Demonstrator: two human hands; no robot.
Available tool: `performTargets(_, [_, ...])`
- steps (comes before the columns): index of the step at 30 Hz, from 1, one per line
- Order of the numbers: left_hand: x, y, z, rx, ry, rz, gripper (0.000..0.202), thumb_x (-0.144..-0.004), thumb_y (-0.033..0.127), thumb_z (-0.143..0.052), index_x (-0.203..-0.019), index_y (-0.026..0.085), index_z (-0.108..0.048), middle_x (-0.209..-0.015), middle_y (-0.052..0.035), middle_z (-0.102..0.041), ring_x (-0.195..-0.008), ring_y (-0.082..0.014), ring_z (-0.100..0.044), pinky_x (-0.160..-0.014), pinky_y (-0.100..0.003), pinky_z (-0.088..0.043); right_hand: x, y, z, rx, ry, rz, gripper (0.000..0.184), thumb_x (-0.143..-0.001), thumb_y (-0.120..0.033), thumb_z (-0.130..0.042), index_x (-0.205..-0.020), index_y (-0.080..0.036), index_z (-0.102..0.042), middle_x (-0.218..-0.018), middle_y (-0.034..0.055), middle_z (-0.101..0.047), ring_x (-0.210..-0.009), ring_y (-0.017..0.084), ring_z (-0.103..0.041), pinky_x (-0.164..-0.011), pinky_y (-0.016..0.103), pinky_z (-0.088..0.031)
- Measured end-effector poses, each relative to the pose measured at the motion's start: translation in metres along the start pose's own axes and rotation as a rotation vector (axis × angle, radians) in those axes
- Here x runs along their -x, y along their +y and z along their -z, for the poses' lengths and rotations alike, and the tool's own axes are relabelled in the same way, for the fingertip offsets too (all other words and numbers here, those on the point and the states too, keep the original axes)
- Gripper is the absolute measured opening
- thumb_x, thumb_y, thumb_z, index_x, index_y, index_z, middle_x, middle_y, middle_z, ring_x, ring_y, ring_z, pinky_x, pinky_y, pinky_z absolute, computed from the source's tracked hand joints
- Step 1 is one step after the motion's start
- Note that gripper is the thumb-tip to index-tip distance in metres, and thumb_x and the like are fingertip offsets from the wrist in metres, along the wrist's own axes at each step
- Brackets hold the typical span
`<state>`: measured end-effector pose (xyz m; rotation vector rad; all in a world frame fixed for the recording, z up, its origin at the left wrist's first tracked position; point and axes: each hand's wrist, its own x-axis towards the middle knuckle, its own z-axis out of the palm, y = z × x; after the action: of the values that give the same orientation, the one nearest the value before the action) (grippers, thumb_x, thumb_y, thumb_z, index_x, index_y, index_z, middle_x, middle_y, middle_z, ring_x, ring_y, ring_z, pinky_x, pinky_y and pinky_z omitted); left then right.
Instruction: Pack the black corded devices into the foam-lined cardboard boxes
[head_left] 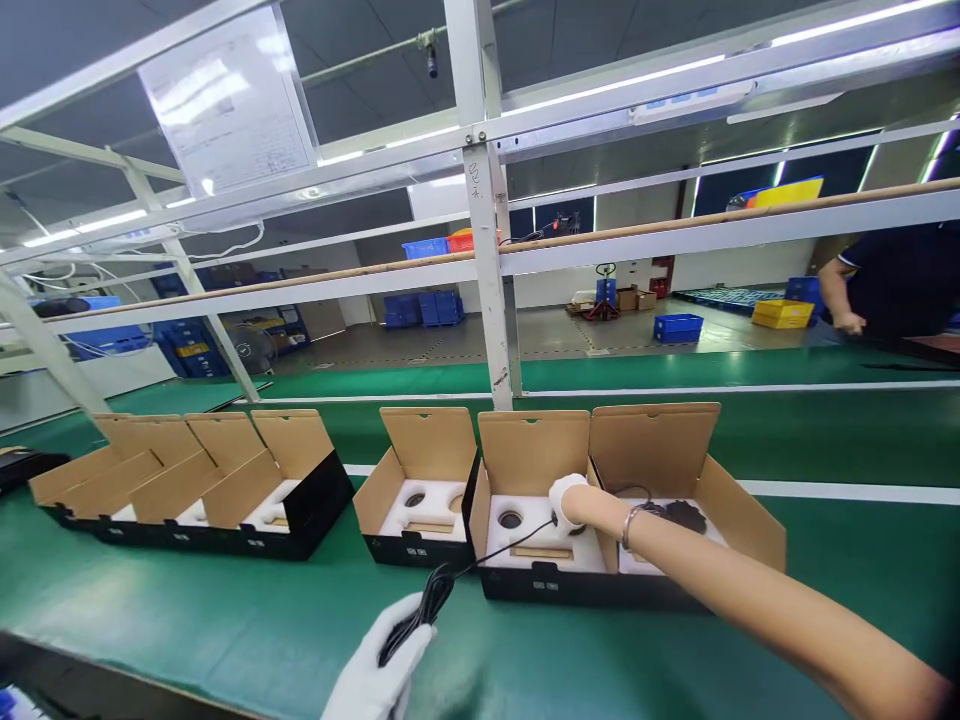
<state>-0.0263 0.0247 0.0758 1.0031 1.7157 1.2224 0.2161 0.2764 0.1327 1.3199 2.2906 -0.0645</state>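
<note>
My left hand (386,660), in a white glove, is closed round a coiled black cable (427,600) near the front of the green belt. The cable runs up and right into an open cardboard box (534,450) with a white foam insert. My right hand (566,500), also gloved, reaches into that box and presses the cable's end into a round recess; its fingers curl down. The box to the right (742,520) holds a black coiled part (682,515). Another open box (427,440) stands just left.
A row of several open boxes (225,470) stands at the left on the green conveyor belt (225,620). A white frame post (491,300) rises behind the boxes. Another person's arm (840,300) shows at the far right. Blue and yellow crates lie on the floor beyond.
</note>
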Motion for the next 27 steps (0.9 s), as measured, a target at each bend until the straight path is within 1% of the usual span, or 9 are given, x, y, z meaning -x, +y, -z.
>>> performTargets(2, [-0.004, 0.014, -0.008, -0.139, 0.064, -0.065, 0.054, -0.078, 0.06, -0.065, -0.118, 0.023, -0.064, -0.103, -0.0039, -0.074, -0.073, -0.0185, -0.067, -0.068, -0.031, -0.054, 0.013, 0.013, -0.007, -0.005, -0.005, -0.001, 0.046, -0.068, -0.021, -0.084, -0.11, -0.006, -0.078, -0.116, 0.0262, -0.072, -0.112, 0.042, -0.069, -0.096, 0.048, -0.055])
performTargets(5, [-0.007, 0.042, -0.025, -0.276, 0.051, -0.157, 0.04, -0.075, 0.05, -0.063, -0.108, 0.027, -0.068, -0.118, -0.0008, -0.073, -0.115, -0.024, -0.065, -0.103, -0.034, -0.05, 0.035, 0.036, -0.016, -0.056, 0.006, -0.028, 0.042, -0.067, -0.026, -0.083, -0.104, -0.007, -0.08, -0.109, 0.0248, -0.075, -0.104, 0.041, -0.072, -0.09, 0.046, -0.057])
performTargets(9, [-0.004, 0.099, -0.049, -0.405, -0.055, -0.292, 0.037, -0.077, 0.044, -0.06, -0.11, 0.029, -0.069, -0.118, 0.0009, -0.072, -0.111, -0.0219, -0.066, -0.1, -0.034, -0.051, 0.064, 0.065, -0.015, -0.191, 0.078, -0.082, 0.04, -0.063, -0.031, -0.083, -0.098, -0.011, -0.081, -0.096, 0.0208, -0.077, -0.092, 0.038, -0.075, -0.082, 0.043, -0.058])
performTargets(12, [-0.001, 0.152, -0.065, -0.532, -0.106, -0.457, 0.03, -0.081, 0.035, -0.06, -0.108, 0.028, -0.071, -0.11, -0.0004, -0.072, -0.101, -0.0203, -0.068, -0.091, -0.031, -0.055, 0.093, 0.075, 0.003, -0.292, 0.229, -0.08, 0.049, -0.08, -0.04, -0.07, -0.122, -0.015, -0.074, -0.118, 0.0193, -0.074, -0.105, 0.035, -0.072, -0.09, 0.043, -0.056])
performTargets(15, [-0.004, 0.197, -0.084, -0.626, -0.21, -0.571, 0.029, -0.082, 0.028, -0.061, -0.11, 0.027, -0.071, -0.107, 0.0006, -0.073, -0.088, -0.018, -0.069, -0.078, -0.029, -0.056, 0.134, 0.065, 0.025, -0.491, 0.441, 0.081, 0.064, -0.089, -0.051, -0.06, -0.149, -0.032, -0.051, -0.14, 0.0038, -0.065, -0.12, 0.025, -0.065, -0.1, 0.035, -0.051])
performTargets(18, [-0.017, 0.228, -0.113, -0.658, -0.347, -0.724, 0.023, -0.081, 0.022, -0.062, -0.101, 0.029, -0.072, -0.106, 0.0058, -0.074, -0.095, -0.0148, -0.069, -0.085, -0.024, -0.053, 0.16, 0.043, 0.032, -0.802, 0.687, 0.32, 0.072, -0.081, -0.046, -0.073, -0.148, -0.039, -0.049, -0.134, -0.0053, -0.067, -0.115, 0.023, -0.066, -0.098, 0.03, -0.051])
performTargets(22, [-0.044, 0.235, -0.163, -0.719, -0.272, -0.795, 0.025, -0.088, 0.028, -0.061, -0.112, 0.024, -0.068, -0.114, 0.0006, -0.071, -0.104, -0.0154, -0.066, -0.093, -0.023, -0.052, 0.136, 0.034, 0.006, -1.179, 0.877, 0.102, 0.05, -0.083, -0.043, -0.072, -0.131, -0.032, -0.064, -0.117, 0.0002, -0.073, -0.108, 0.027, -0.067, -0.096, 0.036, -0.049])
performTargets(24, [-0.057, 0.224, -0.186, -0.798, -0.132, -0.792, 0.037, -0.096, 0.035, -0.054, -0.129, 0.018, -0.058, -0.128, -0.0081, -0.064, -0.115, -0.0206, -0.062, -0.102, -0.032, -0.05, 0.106, 0.037, -0.016, -1.434, 0.829, -0.014, 0.04, -0.086, -0.053, -0.069, -0.115, -0.025, -0.07, -0.105, 0.0051, -0.074, -0.101, 0.028, -0.067, -0.091, 0.039, -0.052])
performTargets(27, [-0.073, 0.196, -0.214, -0.999, -0.035, -0.791, 0.032, -0.103, 0.031, -0.044, -0.128, 0.016, -0.056, -0.127, -0.0111, -0.061, -0.119, -0.0264, -0.058, -0.105, -0.048, -0.049, 0.068, 0.035, -0.045, -1.688, 0.705, -0.01, 0.042, -0.1, -0.055, -0.051, -0.109, -0.016, -0.067, -0.092, 0.0081, -0.072, -0.082, 0.023, -0.068, -0.077, 0.038, -0.057])
